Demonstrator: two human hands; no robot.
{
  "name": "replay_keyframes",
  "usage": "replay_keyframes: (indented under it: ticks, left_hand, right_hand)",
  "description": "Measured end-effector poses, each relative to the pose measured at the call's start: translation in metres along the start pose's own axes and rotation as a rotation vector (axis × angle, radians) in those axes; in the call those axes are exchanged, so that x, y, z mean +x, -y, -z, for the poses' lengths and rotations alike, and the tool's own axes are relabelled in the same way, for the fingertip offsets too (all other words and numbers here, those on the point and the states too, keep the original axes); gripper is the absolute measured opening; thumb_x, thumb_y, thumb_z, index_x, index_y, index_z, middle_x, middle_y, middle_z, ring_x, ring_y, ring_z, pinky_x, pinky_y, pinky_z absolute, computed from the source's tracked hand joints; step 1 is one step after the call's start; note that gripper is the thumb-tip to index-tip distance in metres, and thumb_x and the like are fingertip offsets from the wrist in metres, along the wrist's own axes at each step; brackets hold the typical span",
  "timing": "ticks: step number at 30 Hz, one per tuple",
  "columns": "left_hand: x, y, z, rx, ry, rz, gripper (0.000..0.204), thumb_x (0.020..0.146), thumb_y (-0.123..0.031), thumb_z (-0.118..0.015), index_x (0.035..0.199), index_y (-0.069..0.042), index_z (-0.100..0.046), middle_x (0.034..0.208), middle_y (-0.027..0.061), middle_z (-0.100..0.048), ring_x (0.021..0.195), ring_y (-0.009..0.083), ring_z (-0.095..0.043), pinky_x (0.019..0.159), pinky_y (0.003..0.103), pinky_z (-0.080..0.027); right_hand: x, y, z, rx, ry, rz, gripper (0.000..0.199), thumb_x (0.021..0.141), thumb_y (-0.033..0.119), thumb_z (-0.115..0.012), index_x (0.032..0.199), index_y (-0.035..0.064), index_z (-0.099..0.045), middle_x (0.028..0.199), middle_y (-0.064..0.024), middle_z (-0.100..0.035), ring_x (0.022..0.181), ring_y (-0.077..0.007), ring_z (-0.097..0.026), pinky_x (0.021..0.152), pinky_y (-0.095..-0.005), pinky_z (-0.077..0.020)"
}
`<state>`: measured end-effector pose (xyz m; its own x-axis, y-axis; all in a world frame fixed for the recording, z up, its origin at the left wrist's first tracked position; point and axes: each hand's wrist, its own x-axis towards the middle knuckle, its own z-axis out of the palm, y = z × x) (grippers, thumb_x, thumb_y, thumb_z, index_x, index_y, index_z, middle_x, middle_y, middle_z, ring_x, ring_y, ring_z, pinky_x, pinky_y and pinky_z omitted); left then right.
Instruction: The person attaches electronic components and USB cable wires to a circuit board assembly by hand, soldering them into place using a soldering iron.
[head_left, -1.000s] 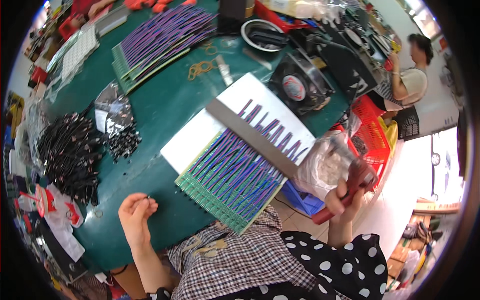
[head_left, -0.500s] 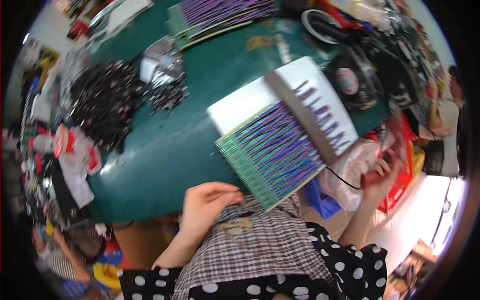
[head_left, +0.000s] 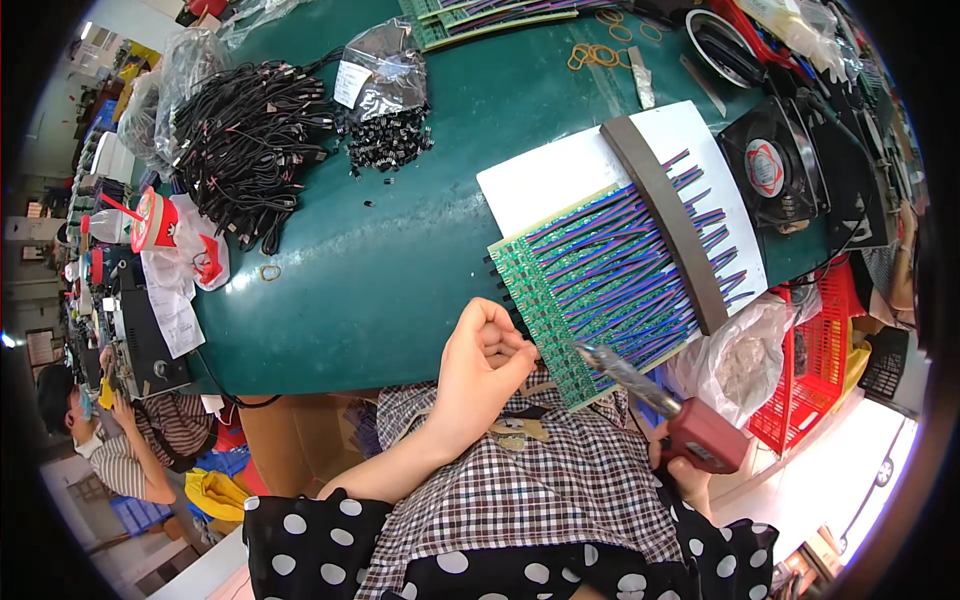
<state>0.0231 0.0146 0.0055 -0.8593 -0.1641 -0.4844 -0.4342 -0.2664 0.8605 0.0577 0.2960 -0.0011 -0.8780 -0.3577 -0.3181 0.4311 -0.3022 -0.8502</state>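
A: Largest entry?
B: Table (head_left: 350, 330), green. On it, one white sheet (head_left: 545, 180), partly covered by one wired circuit-board panel (head_left: 600, 290).
A: Panel's lie?
B: Right of the left hand, forward and left of the right hand. Bare green strip (head_left: 537, 325) slants from upper left down toward the person; wires (head_left: 630, 265) run crosswise, up to the right, beneath one dark bar (head_left: 665, 225).
A: Hands?
B: Left hand (head_left: 480, 375): nearer, fingertips pinched just beside the strip; contents hidden. Right hand (head_left: 690, 482): wrapped round a red-handled soldering iron (head_left: 705, 435), aimed up-left.
A: Smallest?
B: Iron's tip (head_left: 582, 349), at the strip's lower part; contact indiscernible.
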Motion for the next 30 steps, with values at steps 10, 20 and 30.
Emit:
replay_keyframes:
  ticks: [10, 20, 30]
  left_hand:
    - [0.002, -0.001, -0.004, 0.022, -0.016, -0.029, 0.024, 0.081, 0.008, -0.056, 0.093, -0.005, -0.039, 0.080, 0.0046, -0.055, 0.072, 0.0084, -0.057, 0.064, 0.022, -0.048]
    - [0.002, 0.003, -0.005, 0.006, -0.025, -0.054, 0.020, 0.080, 0.007, -0.055, 0.089, -0.004, -0.041, 0.077, 0.0019, -0.050, 0.066, 0.0029, -0.048, 0.056, 0.019, -0.043]
    - [0.003, 0.005, -0.004, 0.034, 0.006, -0.019, 0.023, 0.082, 0.009, -0.053, 0.090, -0.005, -0.038, 0.083, 0.0048, -0.054, 0.077, 0.0106, -0.059, 0.071, 0.024, -0.051]
  right_hand:
    - [0.010, 0.003, -0.006, -0.287, 0.005, -0.020, 0.042, 0.069, 0.023, -0.076, 0.096, -0.0056, -0.060, 0.078, -0.0073, -0.062, 0.061, -0.0135, -0.056, 0.057, -0.0256, -0.0426]
    - [0.003, -0.006, 0.010, -0.303, 0.076, -0.080, 0.052, 0.073, 0.028, -0.077, 0.106, -0.0018, -0.050, 0.080, -0.0067, -0.056, 0.065, -0.0119, -0.049, 0.055, -0.0239, -0.0378]
    - [-0.003, -0.017, 0.024, -0.373, 0.034, 0.009, 0.066, 0.066, 0.021, -0.078, 0.119, -0.0080, -0.051, 0.087, -0.0096, -0.066, 0.075, -0.0179, -0.063, 0.071, -0.0284, -0.0487]
